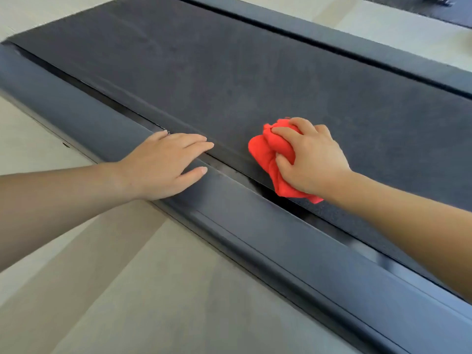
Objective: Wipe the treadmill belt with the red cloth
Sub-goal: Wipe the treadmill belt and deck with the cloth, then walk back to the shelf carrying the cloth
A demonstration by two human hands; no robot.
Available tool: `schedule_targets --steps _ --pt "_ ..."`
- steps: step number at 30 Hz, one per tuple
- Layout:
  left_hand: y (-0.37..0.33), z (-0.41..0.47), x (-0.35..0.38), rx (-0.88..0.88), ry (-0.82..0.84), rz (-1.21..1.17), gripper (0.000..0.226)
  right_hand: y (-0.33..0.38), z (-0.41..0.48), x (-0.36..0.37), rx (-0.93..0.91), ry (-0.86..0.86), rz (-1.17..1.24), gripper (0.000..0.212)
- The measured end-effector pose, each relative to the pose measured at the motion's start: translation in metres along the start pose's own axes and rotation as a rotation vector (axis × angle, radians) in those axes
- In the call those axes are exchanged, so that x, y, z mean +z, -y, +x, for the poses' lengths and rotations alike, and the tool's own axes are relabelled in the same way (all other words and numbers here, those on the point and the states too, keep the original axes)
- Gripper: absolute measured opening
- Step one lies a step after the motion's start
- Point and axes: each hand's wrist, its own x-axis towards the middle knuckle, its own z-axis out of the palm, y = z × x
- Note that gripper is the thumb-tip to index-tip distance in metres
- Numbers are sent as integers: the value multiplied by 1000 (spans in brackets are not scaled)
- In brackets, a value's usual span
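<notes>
Gripping the bunched red cloth (270, 159), the right hand (310, 159) curls its fingers and thumb over the fabric and presses it down onto the treadmill belt (229, 72). The cloth sits near the belt's close edge, with a loose tail of fabric trailing back under the wrist toward the dark gap between belt and side rail (84, 116). The belt is a dark, slightly textured surface that runs diagonally across the view from upper left to lower right. The left hand (163, 166) lies flat and relaxed on the near side rail, fingers straight and spread a little, holding nothing; its fingertips reach just past the rail's inner edge toward the belt, and it is apart from the cloth. A second dark rail (357, 52) borders the belt on the far side. Pale floor (158, 290) shows below the near rail and again beyond the far one. Both bare forearms enter from the lower corners of the view.
</notes>
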Motion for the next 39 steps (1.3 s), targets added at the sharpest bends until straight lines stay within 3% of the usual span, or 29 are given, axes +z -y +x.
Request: schedule_targets --steps 8,17,23,29,35,39 --pt "100 -36 -3 -134 -86 -176 56 117 49 28 35 -2 89 51" --pt "206 -118 5 -291 -30 -208 65 273 118 58 -111 29 49 53" --pt "277 -200 -2 -596 -76 -288 64 392 162 72 -383 126 26 52" --pt "316 -296 -34 -923 -117 -286 69 507 198 73 -802 232 -83 58" --pt "312 -385 -75 -1291 -142 -320 60 617 179 58 -1043 321 17 55" --pt "297 -415 -103 -1427 -112 -358 57 659 152 43 -1119 384 133 54"
